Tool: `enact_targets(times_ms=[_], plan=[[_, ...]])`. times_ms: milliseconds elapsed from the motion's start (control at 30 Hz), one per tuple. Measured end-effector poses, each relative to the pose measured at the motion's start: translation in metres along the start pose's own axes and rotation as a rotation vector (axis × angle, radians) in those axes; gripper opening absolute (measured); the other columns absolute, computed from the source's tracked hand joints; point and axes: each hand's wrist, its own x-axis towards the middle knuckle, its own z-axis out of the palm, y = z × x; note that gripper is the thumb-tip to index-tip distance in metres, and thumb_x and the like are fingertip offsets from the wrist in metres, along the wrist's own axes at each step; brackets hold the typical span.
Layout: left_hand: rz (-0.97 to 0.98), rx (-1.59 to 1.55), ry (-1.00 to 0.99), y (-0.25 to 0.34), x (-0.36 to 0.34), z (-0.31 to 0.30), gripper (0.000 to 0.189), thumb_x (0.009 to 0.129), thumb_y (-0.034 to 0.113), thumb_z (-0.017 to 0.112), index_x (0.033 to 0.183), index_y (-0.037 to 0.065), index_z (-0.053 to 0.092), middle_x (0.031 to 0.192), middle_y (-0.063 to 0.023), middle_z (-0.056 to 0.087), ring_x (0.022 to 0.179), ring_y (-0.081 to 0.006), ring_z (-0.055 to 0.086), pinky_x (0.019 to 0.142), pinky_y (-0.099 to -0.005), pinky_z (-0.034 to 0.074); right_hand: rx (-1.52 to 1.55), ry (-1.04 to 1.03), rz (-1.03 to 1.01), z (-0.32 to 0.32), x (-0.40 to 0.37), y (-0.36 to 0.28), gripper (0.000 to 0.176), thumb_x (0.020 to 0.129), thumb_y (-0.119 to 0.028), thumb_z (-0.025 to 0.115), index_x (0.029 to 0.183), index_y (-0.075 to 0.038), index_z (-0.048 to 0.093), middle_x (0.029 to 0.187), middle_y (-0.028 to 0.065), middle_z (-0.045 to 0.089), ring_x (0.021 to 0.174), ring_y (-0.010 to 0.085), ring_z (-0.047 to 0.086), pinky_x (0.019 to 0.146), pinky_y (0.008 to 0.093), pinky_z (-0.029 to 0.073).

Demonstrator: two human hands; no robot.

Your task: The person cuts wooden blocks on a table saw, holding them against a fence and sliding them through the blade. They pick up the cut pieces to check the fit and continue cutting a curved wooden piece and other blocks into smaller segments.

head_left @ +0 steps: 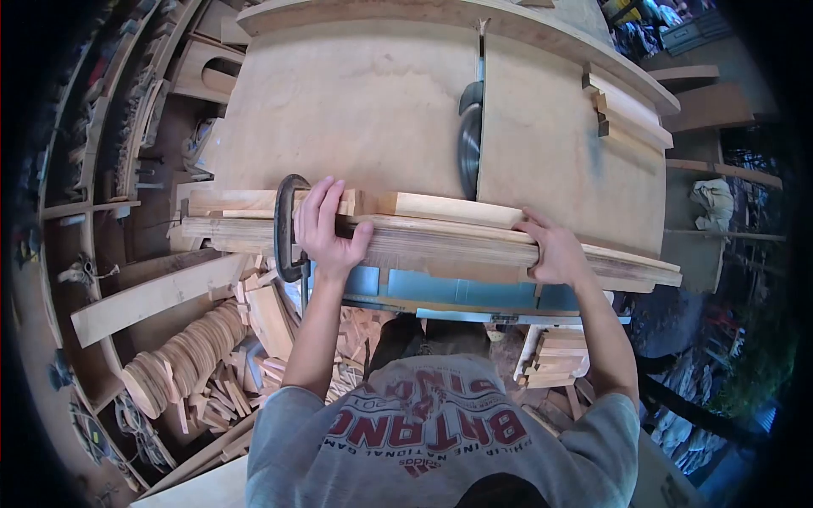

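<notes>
A saw table (356,102) has a round blade (470,148) standing in its slot. Along the near edge lies a thick wooden fence (440,245), with a C-clamp (288,229) on its left part. A pale wood piece (457,209) rests against the fence's far side. My left hand (324,227) is closed over the fence and the wood beside the clamp, fingers on the far side. My right hand (555,250) grips the right end of the pale piece and the fence, thumb on the near side.
Several cut wood blocks (627,110) lie at the table's right. A curved board (381,10) crosses the far edge. Below left are stacked wooden discs (182,356) and scraps. More wood pieces (559,351) sit at the lower right. Shelves (89,212) stand at the left.
</notes>
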Motion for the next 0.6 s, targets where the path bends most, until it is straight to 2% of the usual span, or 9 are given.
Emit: enact_targets(times_ms=[300,467,567,600], plan=[[-0.006,0.027,-0.031,-0.017,0.044,0.042,0.067,0.085,0.054,0.077,0.132,0.007,0.072,0.131,-0.0159,0.072,0.117,-0.0371,0.068,0.102,-0.0492,0.051,0.033,0.007,-0.004,-0.031,0.049,0.023,0.080,0.055,-0.010,0.080,0.134,-0.015,0.069,0.161,0.0171,0.053,0.133,0.0393,0.063,0.111,0.0471,0.055],[0.015,0.111,-0.051,-0.017,0.071,0.060,0.068,0.078,0.047,0.086,0.131,0.008,0.071,0.126,-0.0129,0.073,0.117,-0.0331,0.069,0.102,-0.0486,0.050,0.031,0.059,-0.057,-0.039,0.074,0.042,0.079,0.055,-0.011,0.080,0.133,-0.012,0.069,0.158,0.0181,0.056,0.133,0.0403,0.063,0.112,0.0461,0.055],[0.024,0.115,-0.043,-0.019,0.083,0.072,0.067,0.076,0.046,0.087,0.129,0.009,0.071,0.122,-0.0116,0.074,0.115,-0.0316,0.069,0.104,-0.0476,0.048,0.053,0.104,-0.118,-0.044,0.090,0.052,0.076,0.055,-0.010,0.079,0.130,-0.008,0.071,0.150,0.0191,0.062,0.131,0.0416,0.064,0.110,0.0460,0.055],[0.017,0.105,-0.049,-0.020,0.087,0.075,0.067,0.076,0.047,0.087,0.129,0.009,0.071,0.121,-0.0115,0.075,0.115,-0.0316,0.069,0.105,-0.0474,0.048,0.105,0.083,-0.118,-0.049,0.095,0.052,0.075,0.054,-0.010,0.079,0.128,-0.007,0.071,0.143,0.0197,0.066,0.128,0.0418,0.065,0.108,0.0461,0.055]])
